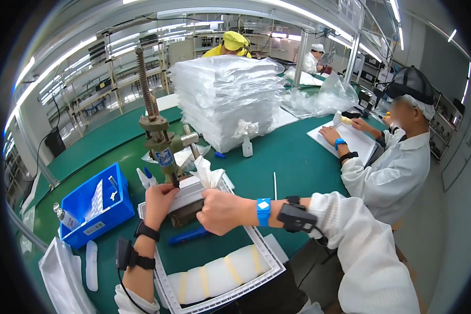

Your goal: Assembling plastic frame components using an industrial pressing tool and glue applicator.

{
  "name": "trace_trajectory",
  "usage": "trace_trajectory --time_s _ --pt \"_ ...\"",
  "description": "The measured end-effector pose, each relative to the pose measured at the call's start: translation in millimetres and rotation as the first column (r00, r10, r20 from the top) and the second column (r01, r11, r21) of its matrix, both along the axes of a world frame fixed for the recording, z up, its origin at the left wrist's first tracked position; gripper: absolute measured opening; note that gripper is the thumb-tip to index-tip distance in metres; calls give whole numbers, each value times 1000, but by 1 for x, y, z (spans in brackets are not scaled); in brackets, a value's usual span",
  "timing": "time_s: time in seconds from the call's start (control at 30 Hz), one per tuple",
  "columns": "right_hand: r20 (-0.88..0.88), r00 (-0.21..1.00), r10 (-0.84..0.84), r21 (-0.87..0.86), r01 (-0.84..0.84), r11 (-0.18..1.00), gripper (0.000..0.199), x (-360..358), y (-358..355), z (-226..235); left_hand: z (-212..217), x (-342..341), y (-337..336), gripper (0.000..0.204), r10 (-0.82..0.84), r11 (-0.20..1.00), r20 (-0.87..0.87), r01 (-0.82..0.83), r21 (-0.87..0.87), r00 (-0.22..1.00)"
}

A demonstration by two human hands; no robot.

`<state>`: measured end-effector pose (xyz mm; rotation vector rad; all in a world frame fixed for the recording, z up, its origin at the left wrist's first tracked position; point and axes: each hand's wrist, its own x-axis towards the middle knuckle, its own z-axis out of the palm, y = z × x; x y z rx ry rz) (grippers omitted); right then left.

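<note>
Holding a white cloth (208,177) in a pinching right hand (221,211), over a white tray (269,256) at the desk's (293,157) near edge. Left hand (159,201) closed on a small block (186,194) under the press tool (162,144). Wiping seemingly underway; wrapped white pads (220,275) untouched; tall bagged stack (225,99) beyond.

The right hand (221,210) hides its own fingertips and the base of the white cloth (208,175). The left hand (158,203) covers part of the block (186,212) beneath the press (162,141). The white tray (55,277) runs past the lower edge.
</note>
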<state>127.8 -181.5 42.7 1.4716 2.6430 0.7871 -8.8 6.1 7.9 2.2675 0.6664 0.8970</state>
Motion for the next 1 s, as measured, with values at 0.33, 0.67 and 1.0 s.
trace_trajectory --time_s 0.33,0.67,1.0 --pt "-41 999 35 73 -32 997 17 3 7 -21 -3 0 2 24 6 1000 5 -6 -13 1000" --pt "-19 1000 8 87 -6 996 18 5 13 -23 3 1 2 23 14 1000 -25 -14 10 1000" --pt "-26 1000 15 64 -14 998 17 8 5 -16 -6 7 0 24 -23 1000 42 23 20 999"
